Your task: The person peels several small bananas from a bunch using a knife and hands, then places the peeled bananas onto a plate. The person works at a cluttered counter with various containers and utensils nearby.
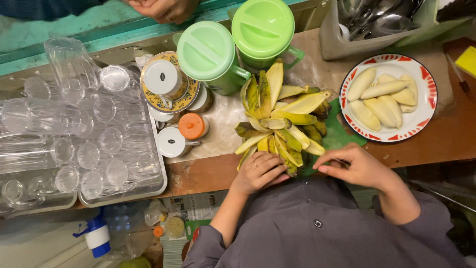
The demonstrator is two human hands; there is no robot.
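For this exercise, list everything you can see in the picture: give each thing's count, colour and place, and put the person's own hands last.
Banana peels: a pile, yellow-green, counter centre.
Peeled bananas: about seven, cream, on the plate.
Plate: one, white with red rim, right.
Jugs: two, green lids, behind the peels.
Cutting board: one, green, under the peels.
Glasses: many, clear, in trays at left.
Orange-lidded jar: one, beside the tray.
Spray bottle: one, blue and white, lower left.
Another person's hand: top edge.
Left hand: on the peels.
Right hand: beside the peels, on the board's edge.
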